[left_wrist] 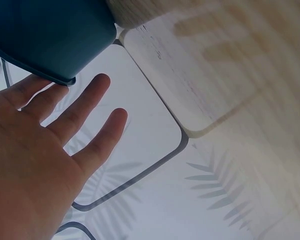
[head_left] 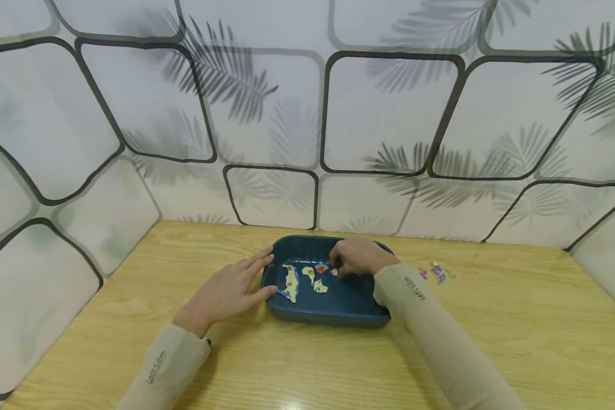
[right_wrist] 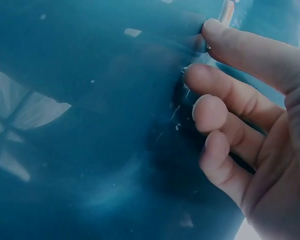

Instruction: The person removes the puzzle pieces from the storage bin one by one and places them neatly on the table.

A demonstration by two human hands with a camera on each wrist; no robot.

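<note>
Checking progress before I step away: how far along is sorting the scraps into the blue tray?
Several pale scraps already lie in the blue tray. The left hand steadies its rim; the right hand reaches inside by a red piece. A few colourful bits remain on the table.

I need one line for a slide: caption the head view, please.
Left hand steadies a dark blue plastic tray on a wooden table; right hand reaches the paper scraps inside.

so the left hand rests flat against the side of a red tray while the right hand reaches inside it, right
Not quite: the tray is dark blue, not red, as the head view shows. The rest holds: the left hand rests with straight fingers against the tray's side, and the right hand reaches inside it, by the torn paper pieces.
</note>
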